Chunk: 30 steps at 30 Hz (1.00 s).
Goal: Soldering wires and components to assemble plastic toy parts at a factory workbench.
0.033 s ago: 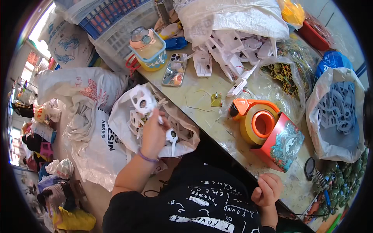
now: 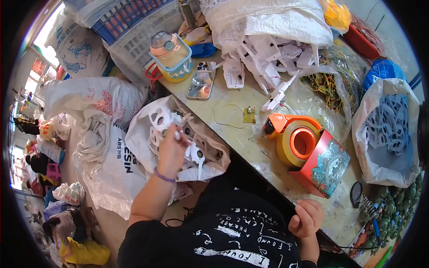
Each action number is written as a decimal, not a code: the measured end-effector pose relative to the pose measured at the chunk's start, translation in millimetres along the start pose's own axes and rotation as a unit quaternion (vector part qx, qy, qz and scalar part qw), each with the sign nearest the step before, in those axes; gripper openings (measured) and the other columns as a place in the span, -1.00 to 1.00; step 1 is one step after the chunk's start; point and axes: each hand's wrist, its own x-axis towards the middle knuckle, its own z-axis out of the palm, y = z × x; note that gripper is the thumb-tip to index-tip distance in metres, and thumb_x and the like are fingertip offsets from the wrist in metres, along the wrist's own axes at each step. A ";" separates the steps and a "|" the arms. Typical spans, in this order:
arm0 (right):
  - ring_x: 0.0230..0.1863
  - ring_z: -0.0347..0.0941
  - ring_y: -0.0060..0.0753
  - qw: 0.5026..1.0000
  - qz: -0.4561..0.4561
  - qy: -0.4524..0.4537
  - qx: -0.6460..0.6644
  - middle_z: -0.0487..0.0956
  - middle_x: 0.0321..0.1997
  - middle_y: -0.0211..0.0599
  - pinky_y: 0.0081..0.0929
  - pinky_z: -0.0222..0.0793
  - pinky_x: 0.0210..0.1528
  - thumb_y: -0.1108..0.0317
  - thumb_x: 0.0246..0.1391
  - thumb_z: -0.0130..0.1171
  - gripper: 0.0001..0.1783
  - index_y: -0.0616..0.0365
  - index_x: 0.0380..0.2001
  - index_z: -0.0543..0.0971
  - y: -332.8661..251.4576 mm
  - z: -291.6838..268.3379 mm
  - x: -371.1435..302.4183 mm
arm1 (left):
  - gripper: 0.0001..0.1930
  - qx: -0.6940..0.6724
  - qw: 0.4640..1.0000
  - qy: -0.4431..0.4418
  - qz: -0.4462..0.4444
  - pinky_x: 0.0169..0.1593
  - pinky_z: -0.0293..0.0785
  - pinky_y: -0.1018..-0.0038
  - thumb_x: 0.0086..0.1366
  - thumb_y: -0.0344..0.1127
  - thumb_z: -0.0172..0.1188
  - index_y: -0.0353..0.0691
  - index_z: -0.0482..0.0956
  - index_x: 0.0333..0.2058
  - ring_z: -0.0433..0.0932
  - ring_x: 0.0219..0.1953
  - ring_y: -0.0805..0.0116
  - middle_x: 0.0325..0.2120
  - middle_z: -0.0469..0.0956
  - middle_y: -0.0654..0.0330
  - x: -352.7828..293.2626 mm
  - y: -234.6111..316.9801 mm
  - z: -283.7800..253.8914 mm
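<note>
My left hand [image 2: 170, 154] reaches into an open white sack [image 2: 140, 129] beside the table. Its fingers are closed on a white plastic part [image 2: 178, 134], only a bit of which shows at the fingertips. Around it in the sack lie several similar white parts; one with a round dark centre and a long stem [image 2: 198, 155] rests next to the hand, and a piece with oval holes [image 2: 157, 119] lies above it. My right hand [image 2: 308, 219] is by the near table edge, fingers curled in, with nothing visible in it.
On the table [image 2: 237, 123] are a tape dispenser [image 2: 286, 138], a red patterned box [image 2: 319, 167], a phone [image 2: 202, 82], a bottle [image 2: 172, 62] and a small circuit board [image 2: 249, 115]. White housings [image 2: 268, 58] spill from a sack. A bag of pale parts [image 2: 389, 129] stands at right.
My left hand has moved slightly down and left, and the white part has sunk among the others in the sack. My right hand has stayed in place.
</note>
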 end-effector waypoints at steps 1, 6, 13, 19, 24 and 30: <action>-0.43 0.48 -0.11 1.000 -0.002 0.002 0.001 0.54 -0.34 -0.09 -0.30 0.45 -0.40 0.31 0.16 0.02 -0.79 0.26 -0.27 0.48 0.9 1.3 0.5 | -0.72 -0.059 0.996 0.035 -0.051 -0.33 0.40 0.51 0.31 -0.06 0.14 -0.17 0.47 -0.30 0.39 -0.54 0.50 -0.62 0.40 0.38 9.8 12.9 -8.0; -0.47 0.48 -0.15 1.000 -0.001 0.015 0.009 0.55 -0.35 -0.10 -0.32 0.45 -0.43 0.33 0.13 0.04 -0.81 0.25 -0.28 0.49 -0.7 1.2 -0.2 | -0.68 -0.092 0.985 0.061 -0.133 -0.39 0.46 0.58 0.26 -0.05 0.21 -0.22 0.52 -0.29 0.47 -0.55 0.53 -0.63 0.43 0.45 71.6 30.5 -61.1; -0.46 0.53 -0.28 0.997 0.038 0.066 0.004 0.59 -0.34 -0.28 -0.43 0.42 -0.46 0.37 -0.06 0.21 -0.82 0.16 -0.34 0.58 3.0 -2.1 -9.7 | -0.40 0.031 0.908 -0.253 -0.333 -0.29 0.60 0.45 0.36 0.11 -0.05 -0.48 0.54 -0.18 0.64 -0.44 0.21 -0.43 0.64 0.07 29.3 40.9 8.3; -0.48 0.53 -0.30 0.993 0.064 0.099 -0.024 0.60 -0.34 -0.26 -0.47 0.42 -0.48 0.39 -0.12 0.26 -0.79 0.16 -0.33 0.59 3.5 -9.0 -20.1 | -0.78 0.540 0.693 -0.458 0.138 -0.11 0.50 0.44 0.27 -0.31 0.15 -0.30 0.59 -0.17 0.59 -0.19 0.20 -0.23 0.61 0.08 8.7 36.1 157.9; -0.48 0.53 -0.31 0.991 0.081 0.104 -0.038 0.61 -0.36 -0.28 -0.49 0.43 -0.49 0.41 -0.16 0.29 -0.78 0.17 -0.34 0.60 -0.7 -13.6 -22.1 | -0.65 0.588 0.337 -0.263 0.686 0.03 0.42 0.27 0.13 -0.44 0.08 -0.14 0.55 -0.07 0.48 0.00 0.08 -0.03 0.51 0.10 93.1 8.5 269.4; -0.47 0.55 -0.30 0.989 0.102 0.099 -0.046 0.60 -0.36 -0.28 -0.48 0.43 -0.48 0.42 -0.11 0.26 -0.76 0.15 -0.28 0.57 -3.0 -17.2 -24.8 | -0.55 0.725 0.162 -0.247 0.622 0.12 0.35 0.27 0.13 -0.45 0.02 -0.08 0.47 0.05 0.40 0.08 0.07 0.00 0.44 0.09 127.9 16.5 308.7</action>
